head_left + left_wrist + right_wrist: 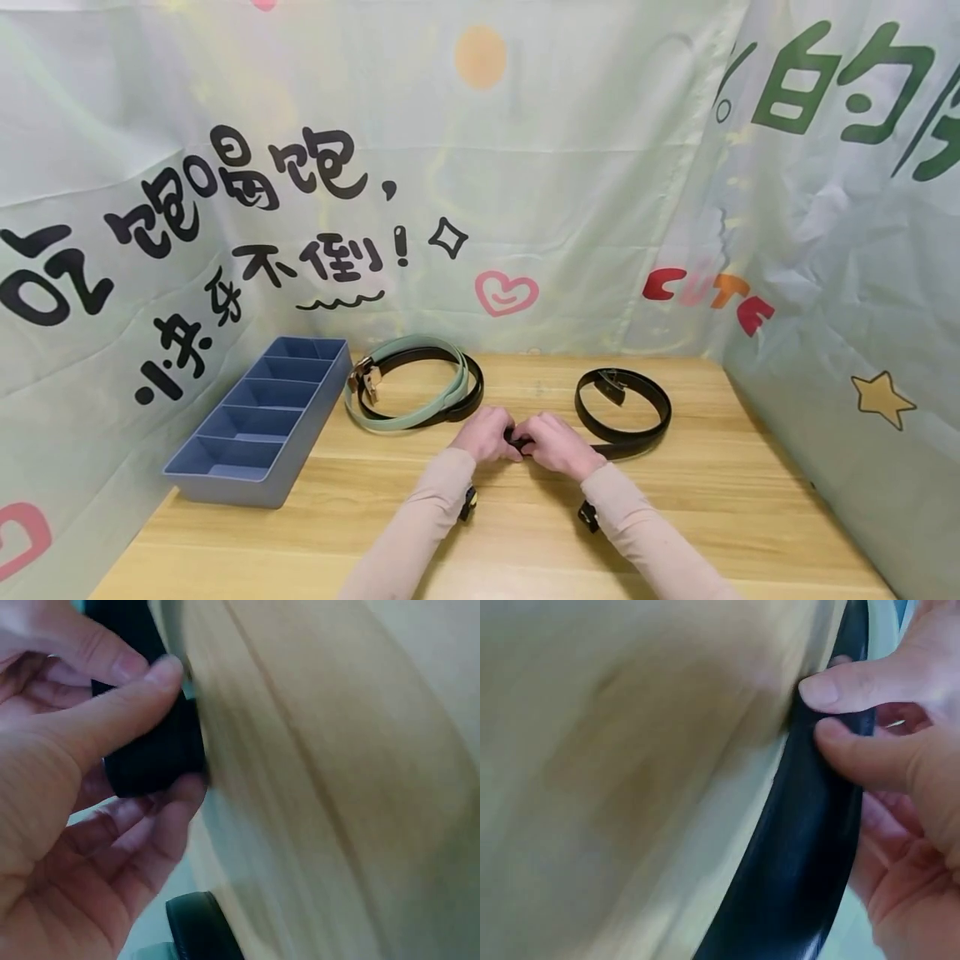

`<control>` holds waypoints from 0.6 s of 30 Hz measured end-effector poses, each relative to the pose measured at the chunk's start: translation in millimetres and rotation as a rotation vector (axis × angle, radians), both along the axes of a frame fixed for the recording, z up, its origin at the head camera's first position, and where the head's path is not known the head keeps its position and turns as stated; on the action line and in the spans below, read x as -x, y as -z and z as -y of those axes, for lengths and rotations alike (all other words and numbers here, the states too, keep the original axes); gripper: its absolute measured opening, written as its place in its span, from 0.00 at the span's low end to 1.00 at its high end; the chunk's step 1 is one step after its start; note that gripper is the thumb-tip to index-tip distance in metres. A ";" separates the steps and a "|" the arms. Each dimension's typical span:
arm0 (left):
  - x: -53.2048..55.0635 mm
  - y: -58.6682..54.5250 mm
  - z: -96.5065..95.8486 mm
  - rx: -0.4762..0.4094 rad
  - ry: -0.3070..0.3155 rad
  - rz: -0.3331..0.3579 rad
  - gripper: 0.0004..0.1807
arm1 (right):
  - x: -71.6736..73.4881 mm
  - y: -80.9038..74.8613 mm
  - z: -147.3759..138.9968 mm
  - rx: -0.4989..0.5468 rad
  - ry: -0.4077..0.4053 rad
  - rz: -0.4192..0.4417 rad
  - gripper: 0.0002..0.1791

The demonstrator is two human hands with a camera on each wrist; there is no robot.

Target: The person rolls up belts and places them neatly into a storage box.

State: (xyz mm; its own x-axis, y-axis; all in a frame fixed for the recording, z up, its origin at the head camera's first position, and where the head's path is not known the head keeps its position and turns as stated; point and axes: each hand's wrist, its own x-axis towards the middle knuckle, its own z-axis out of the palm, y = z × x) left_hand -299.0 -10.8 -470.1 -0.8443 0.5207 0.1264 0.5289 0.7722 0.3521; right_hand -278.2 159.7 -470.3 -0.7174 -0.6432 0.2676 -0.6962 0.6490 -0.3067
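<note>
Both hands meet over the middle of the table on one end of a black belt (622, 450). My left hand (486, 433) pinches that end between thumb and fingers; in the left wrist view the black strap (154, 761) bends round in a short fold there. Close beside it, my right hand (561, 447) grips the same strap, thumb on one face and fingers behind, as the right wrist view shows on the smooth band (795, 840). From the right hand the belt runs right into a loose loop standing on edge. Its buckle (609, 386) shows inside that loop.
A light green belt (397, 423) and another black belt (472, 398) lie coiled together behind the left hand, metal buckles (367, 377) at their left. A blue-grey divided tray (273, 496) stands at the left. Printed cloth (570, 208) walls the wooden table (517, 542) in.
</note>
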 end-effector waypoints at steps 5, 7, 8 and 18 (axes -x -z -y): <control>2.9 3.4 4.0 0.020 0.027 0.026 0.12 | 2.3 2.8 -8.7 0.015 -0.051 0.093 0.15; 3.9 3.1 5.5 0.024 0.052 0.047 0.12 | 3.2 3.6 -11.1 0.016 -0.071 0.103 0.16; 4.3 2.6 6.3 0.019 0.060 0.055 0.13 | 3.4 3.7 -11.1 0.013 -0.073 0.099 0.16; -4.4 1.5 4.3 -0.032 -0.057 0.036 0.15 | -0.3 4.7 0.3 0.016 0.035 0.039 0.08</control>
